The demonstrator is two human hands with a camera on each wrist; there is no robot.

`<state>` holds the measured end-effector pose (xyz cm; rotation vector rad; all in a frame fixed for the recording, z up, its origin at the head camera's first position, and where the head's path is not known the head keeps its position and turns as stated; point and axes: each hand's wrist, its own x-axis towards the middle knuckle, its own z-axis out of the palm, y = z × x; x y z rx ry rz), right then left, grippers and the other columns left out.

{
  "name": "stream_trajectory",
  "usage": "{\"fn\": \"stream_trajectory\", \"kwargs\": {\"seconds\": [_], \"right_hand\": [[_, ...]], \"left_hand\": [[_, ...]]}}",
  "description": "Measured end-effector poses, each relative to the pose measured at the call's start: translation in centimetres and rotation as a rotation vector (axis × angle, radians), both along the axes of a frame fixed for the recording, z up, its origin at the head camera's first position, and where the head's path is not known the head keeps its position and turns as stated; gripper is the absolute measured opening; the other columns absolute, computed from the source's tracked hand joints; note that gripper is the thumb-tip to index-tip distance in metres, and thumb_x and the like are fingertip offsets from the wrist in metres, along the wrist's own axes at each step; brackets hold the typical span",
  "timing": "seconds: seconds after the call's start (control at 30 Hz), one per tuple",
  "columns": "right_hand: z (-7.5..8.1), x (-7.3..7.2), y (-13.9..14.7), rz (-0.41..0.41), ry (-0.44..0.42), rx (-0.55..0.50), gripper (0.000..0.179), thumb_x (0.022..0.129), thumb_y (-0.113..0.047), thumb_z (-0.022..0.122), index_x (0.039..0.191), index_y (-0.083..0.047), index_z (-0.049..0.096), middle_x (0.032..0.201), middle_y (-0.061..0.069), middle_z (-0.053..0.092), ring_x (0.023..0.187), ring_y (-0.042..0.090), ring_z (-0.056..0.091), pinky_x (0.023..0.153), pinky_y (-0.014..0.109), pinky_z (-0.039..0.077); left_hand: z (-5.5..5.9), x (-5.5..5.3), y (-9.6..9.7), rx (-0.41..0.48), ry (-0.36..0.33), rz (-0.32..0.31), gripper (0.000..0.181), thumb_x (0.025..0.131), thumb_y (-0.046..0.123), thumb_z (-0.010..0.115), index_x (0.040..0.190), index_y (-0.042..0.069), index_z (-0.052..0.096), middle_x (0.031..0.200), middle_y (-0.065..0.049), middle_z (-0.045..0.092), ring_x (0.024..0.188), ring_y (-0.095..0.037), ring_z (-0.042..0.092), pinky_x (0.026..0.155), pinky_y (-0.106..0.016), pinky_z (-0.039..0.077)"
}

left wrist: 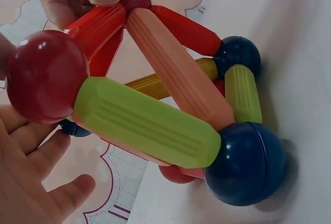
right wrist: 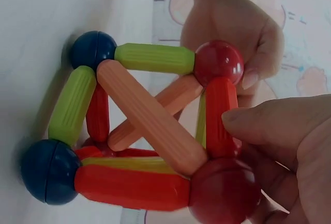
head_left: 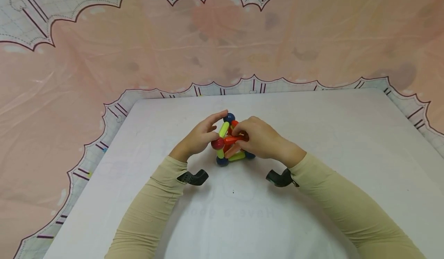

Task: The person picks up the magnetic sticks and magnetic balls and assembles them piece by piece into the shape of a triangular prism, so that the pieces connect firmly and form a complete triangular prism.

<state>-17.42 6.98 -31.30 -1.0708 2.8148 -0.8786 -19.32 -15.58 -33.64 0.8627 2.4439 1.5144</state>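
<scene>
Both hands are at a frame of ribbed rods and balls standing on the table. My right hand (head_left: pixel 261 139) pinches a red rod (right wrist: pixel 221 113), thumb on its near side and fingers partly hidden behind. That rod joins two red balls (right wrist: pixel 219 63) at the frame's top. On the other side, my left hand (head_left: pixel 199 137) has its thumb against a red ball (left wrist: pixel 48 76), while its other fingers are spread and one reaches a far blue ball (head_left: pixel 229 118). Orange rods (right wrist: pixel 150 115) cross inside; a light green rod (left wrist: pixel 147 122) slopes down to a blue ball (left wrist: pixel 245 163).
A white table (head_left: pixel 312 212) lies under the frame, with faint printed lettering near its front. A pink patterned cloth (head_left: pixel 222 39) hangs beyond and around the table. Black wrist cameras (head_left: pixel 193 177) stick out from both tan sleeves (head_left: pixel 149 212).
</scene>
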Motion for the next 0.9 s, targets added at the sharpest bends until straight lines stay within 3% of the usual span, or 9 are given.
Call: {"fn": "stream_trajectory", "kwargs": {"seconds": [0.17,0.4,0.63,0.9], "right_hand": [[-0.1,-0.1,1.1,-0.022,-0.029,-0.036,0.028,0.089,-0.013,0.077,0.115,-0.003,0.07,0.104,0.008,0.066,0.096,0.024,0.054,0.08,0.035,0.053],[-0.2,0.0,2.3,-0.019,-0.073,-0.081,0.03,0.089,-0.013,0.076,0.117,-0.003,0.067,0.108,0.007,0.065,0.096,0.023,0.057,0.087,0.042,0.055],[-0.1,0.4,2.6,-0.017,-0.087,-0.094,0.033,0.088,-0.015,0.078,0.117,-0.002,0.066,0.109,0.008,0.065,0.099,0.023,0.059,0.086,0.044,0.056],[-0.2,0.1,3.2,-0.066,-0.047,-0.065,0.033,0.09,-0.017,0.077,0.117,-0.003,0.066,0.111,0.009,0.064,0.099,0.024,0.058,0.087,0.042,0.055]], "left_hand": [[0.0,0.5,-0.3,-0.043,0.01,0.022,0.069,0.088,0.01,0.05,0.154,-0.001,0.033,0.159,-0.016,0.032,0.148,-0.029,0.025,0.115,-0.056,0.025],[0.2,1.4,-1.3,-0.19,0.004,0.076,0.079,0.091,0.028,0.069,0.157,0.01,0.03,0.161,-0.007,0.029,0.147,-0.026,0.027,0.115,-0.051,0.028],[0.1,1.1,-1.7,-0.228,0.006,0.163,0.077,0.093,0.031,0.071,0.157,0.012,0.032,0.16,-0.008,0.033,0.145,-0.03,0.032,0.113,-0.05,0.033],[0.3,0.6,-0.8,-0.267,0.007,0.231,0.074,0.094,0.031,0.072,0.156,0.012,0.035,0.158,-0.008,0.037,0.143,-0.03,0.035,0.111,-0.05,0.037]]}}
